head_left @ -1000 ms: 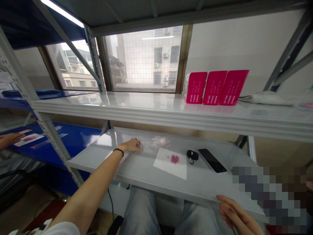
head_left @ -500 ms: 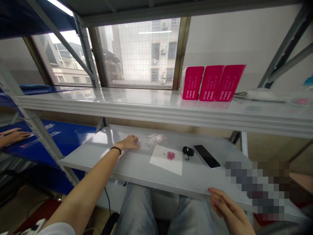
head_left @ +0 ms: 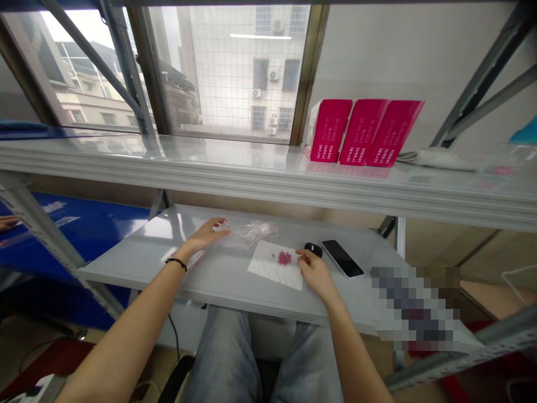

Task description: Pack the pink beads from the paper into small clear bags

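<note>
A co-worker's hand (head_left: 7,223) is seen at the far left, over a blue tabletop (head_left: 36,215). On the gray desk (head_left: 138,254), pink-edged plastic packets (head_left: 196,259) are partly covered by the left wrist, which is circled by a black bracelet (head_left: 176,261). The thumb and fingers of the left hand (head_left: 206,233) are curved around a small clear bag (head_left: 220,226); whether it is gripped cannot be told. Crumpled clear bags (head_left: 259,230) are heaped just beside it. A cluster of pink beads (head_left: 284,258) is set on a white paper sheet (head_left: 268,270), with one bead lying apart on its left. The right hand (head_left: 314,270), well apart from the left, is held at the cluster's right side, its fingertips bent; whether they are closed on a bead cannot be told. Beyond it, a black case (head_left: 314,248) is partly hidden, and a smartphone (head_left: 342,258) is laid face up. Three magenta boxes (head_left: 364,133) are lined up on the shelf (head_left: 235,161) above, left of a folded pale cloth (head_left: 440,159).
</note>
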### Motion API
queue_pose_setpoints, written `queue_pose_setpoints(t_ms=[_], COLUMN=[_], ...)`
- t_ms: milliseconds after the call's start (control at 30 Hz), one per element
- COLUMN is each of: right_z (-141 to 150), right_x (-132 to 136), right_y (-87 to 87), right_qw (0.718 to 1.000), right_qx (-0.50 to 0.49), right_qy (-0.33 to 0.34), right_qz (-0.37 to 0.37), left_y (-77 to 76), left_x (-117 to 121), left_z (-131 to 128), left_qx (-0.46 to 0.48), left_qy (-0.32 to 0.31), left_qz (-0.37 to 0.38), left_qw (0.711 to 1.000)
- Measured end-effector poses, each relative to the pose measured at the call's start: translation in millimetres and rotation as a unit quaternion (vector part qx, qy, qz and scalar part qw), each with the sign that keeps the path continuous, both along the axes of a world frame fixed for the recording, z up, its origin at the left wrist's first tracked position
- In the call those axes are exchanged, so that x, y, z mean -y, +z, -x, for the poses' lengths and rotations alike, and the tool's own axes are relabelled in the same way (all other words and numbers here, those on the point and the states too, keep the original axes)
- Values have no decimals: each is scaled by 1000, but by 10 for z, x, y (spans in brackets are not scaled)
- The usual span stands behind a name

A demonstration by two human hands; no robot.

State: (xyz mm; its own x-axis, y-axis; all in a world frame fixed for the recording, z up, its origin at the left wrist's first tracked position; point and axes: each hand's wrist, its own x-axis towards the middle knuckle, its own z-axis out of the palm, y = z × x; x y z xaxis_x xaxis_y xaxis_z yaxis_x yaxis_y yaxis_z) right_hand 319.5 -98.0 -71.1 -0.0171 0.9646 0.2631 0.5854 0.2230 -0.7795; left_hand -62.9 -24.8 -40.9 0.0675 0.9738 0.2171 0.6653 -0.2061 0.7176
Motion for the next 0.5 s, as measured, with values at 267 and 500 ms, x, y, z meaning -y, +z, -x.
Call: queue_pose_setpoints(t_ms=[267, 500], right_z=[155, 164], right_x=[-332, -363], right_y=[-207, -171], right_qw=[988, 972], right_qx=[135, 226], right_qy=[-73, -60], right_qz=[17, 38], left_y=[82, -93], left_x=[806, 1587], left_z=[-750, -1162], left_qx=[295, 239], left_qy=[-55, -82], left_qz=[-133, -193], left_qw=[945, 948])
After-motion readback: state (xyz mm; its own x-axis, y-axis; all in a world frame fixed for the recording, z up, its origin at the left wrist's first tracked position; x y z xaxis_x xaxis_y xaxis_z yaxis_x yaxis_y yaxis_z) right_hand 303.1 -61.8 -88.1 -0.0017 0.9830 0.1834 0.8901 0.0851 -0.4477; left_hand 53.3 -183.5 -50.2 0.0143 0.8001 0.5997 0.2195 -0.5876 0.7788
